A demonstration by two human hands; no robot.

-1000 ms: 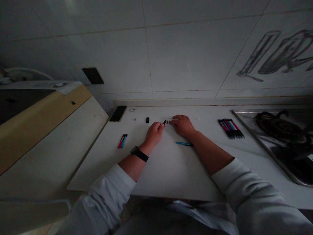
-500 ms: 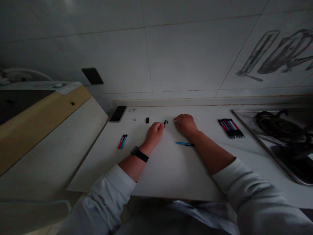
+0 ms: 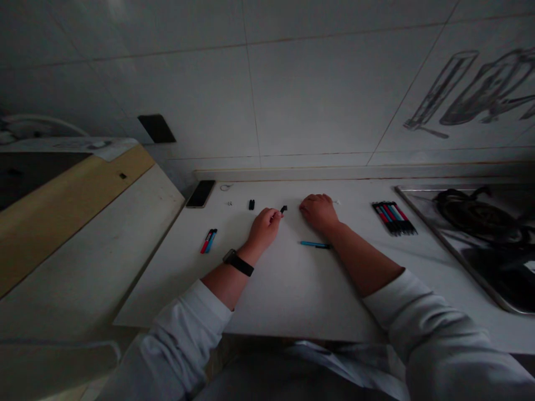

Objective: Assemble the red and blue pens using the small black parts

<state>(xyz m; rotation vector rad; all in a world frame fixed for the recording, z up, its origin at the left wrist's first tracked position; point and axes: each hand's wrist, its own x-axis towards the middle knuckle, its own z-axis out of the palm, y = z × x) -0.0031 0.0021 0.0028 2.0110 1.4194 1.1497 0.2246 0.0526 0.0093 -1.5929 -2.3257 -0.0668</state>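
Observation:
My left hand (image 3: 266, 224) is closed in a pinch on a small black pen part (image 3: 283, 210), which sticks out past the fingertips just above the counter. A little to the right, my right hand (image 3: 318, 211) rests on the counter with its fingers curled; whatever is under them is hidden. A tiny white piece (image 3: 337, 202) lies beside its knuckles. Below that hand is a blue pen piece with a black clip (image 3: 315, 244). Small black pieces (image 3: 251, 205) lie left of my left hand, and red and blue pen barrels (image 3: 209, 241) lie further left.
Several assembled pens (image 3: 394, 218) lie in a row on the right, beside a gas stove (image 3: 480, 223). A phone (image 3: 201, 194), a thin ring (image 3: 226, 187) and tiny bits (image 3: 229, 204) are at the back left. A tiled wall (image 3: 313, 100) rises behind the counter (image 3: 271, 301).
The black part in my left hand now meets the small black piece beside it on the counter. My right hand's fingers have drawn in slightly and shifted a little to the right.

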